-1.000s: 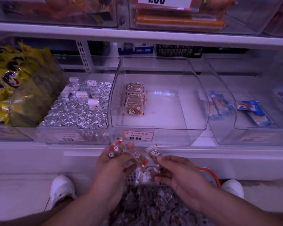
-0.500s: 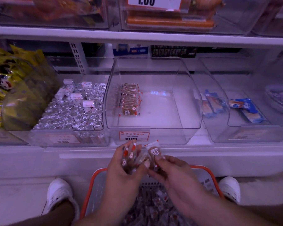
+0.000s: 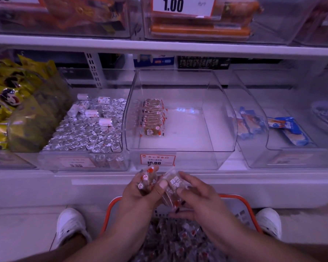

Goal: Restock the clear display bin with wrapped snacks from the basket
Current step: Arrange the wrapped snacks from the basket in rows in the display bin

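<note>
Nearest, over the orange-rimmed basket (image 3: 240, 200) heaped with wrapped snacks (image 3: 178, 241): left hand (image 3: 138, 193) curled round a fanned stack of packets (image 3: 147, 180), grip closed on them; right hand (image 3: 199, 197) pinching a single packet (image 3: 173, 184) against that stack, thumb and fingers on its flat faces. Straight ahead and above, just past the shelf lip: clear display bin (image 3: 178, 157), low open front facing the hands, price tag (image 3: 157, 160) on it. Inside, one neat row of packets (image 3: 153, 118) standing on edge along the left wall, long axis running front to back; floor to its right bare. Left hand nearer that row. Likely next: lift over the front edge, set alongside.
</note>
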The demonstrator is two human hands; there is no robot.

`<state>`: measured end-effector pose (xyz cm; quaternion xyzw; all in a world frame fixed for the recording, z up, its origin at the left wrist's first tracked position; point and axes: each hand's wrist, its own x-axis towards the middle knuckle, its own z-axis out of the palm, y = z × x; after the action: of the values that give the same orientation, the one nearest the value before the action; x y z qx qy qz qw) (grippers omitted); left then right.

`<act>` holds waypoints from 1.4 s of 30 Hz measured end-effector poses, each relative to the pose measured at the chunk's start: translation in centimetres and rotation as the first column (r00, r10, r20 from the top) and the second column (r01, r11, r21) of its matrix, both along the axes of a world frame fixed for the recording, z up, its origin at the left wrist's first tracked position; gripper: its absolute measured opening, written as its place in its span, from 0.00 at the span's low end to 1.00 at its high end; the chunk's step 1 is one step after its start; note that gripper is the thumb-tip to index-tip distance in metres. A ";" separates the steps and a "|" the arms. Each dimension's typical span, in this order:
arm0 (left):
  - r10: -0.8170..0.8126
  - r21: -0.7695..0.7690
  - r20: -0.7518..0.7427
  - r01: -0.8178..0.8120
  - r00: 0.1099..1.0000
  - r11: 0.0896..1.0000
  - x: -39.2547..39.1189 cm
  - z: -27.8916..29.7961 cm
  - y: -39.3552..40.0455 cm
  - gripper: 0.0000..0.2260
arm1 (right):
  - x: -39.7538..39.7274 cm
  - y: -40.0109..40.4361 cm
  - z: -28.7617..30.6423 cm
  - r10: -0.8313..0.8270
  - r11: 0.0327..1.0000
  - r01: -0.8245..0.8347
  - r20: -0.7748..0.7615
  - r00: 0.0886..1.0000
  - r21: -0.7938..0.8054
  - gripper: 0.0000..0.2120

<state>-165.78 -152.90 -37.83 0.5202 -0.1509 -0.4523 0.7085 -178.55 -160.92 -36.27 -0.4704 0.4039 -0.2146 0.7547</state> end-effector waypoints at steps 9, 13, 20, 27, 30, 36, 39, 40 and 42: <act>-0.092 0.102 0.194 0.074 0.977 0.992 -0.1 0.8 0.3 0.21 | -0.1 -0.8 0.0 0.145 0.983 -0.160 0.153 0.978 0.094 0.10; -0.088 0.114 0.226 0.063 0.970 0.991 -0.4 0.9 0.2 0.25 | 0.4 -0.5 0.2 0.287 0.957 -0.289 0.152 0.946 -0.007 0.13; -0.006 0.106 0.268 -0.024 0.963 0.994 -0.9 1.2 0.3 0.26 | 0.4 0.2 1.0 0.401 0.828 -0.425 -0.145 0.905 -0.365 0.12; -0.001 -0.007 0.199 0.003 0.980 1.000 -0.6 2.9 0.0 0.21 | 0.2 0.7 3.5 0.386 0.693 -0.363 -0.103 0.916 -0.623 0.18; 0.033 -0.076 0.198 -0.018 0.980 0.997 0.2 4.0 0.0 0.20 | 1.6 0.9 5.2 0.467 0.690 -0.438 -0.109 0.878 -0.576 0.20; 0.135 -0.212 0.400 -0.052 0.906 0.976 2.5 6.0 0.2 0.32 | 4.1 -0.8 8.6 0.511 0.712 -0.456 -0.052 0.858 -0.534 0.23; 0.236 -0.230 0.587 -0.120 0.774 0.966 5.1 6.7 0.3 0.32 | 5.6 -3.6 9.7 0.422 0.663 -0.411 -0.142 0.896 -0.626 0.28; 0.276 -0.233 0.630 -0.162 0.726 0.959 6.3 6.8 0.3 0.28 | 6.5 -5.1 9.7 0.323 0.601 -0.389 -0.233 0.917 -0.698 0.28; 0.307 -0.180 0.746 -0.264 0.592 0.948 8.8 6.7 0.3 0.21 | 8.3 -8.2 9.2 0.171 0.453 -0.427 -0.394 0.903 -0.782 0.29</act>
<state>-156.94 -152.65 -31.16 0.6615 -0.3621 -0.0663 0.6534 -170.22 -169.13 -27.12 -0.8671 0.2494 -0.1841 0.3899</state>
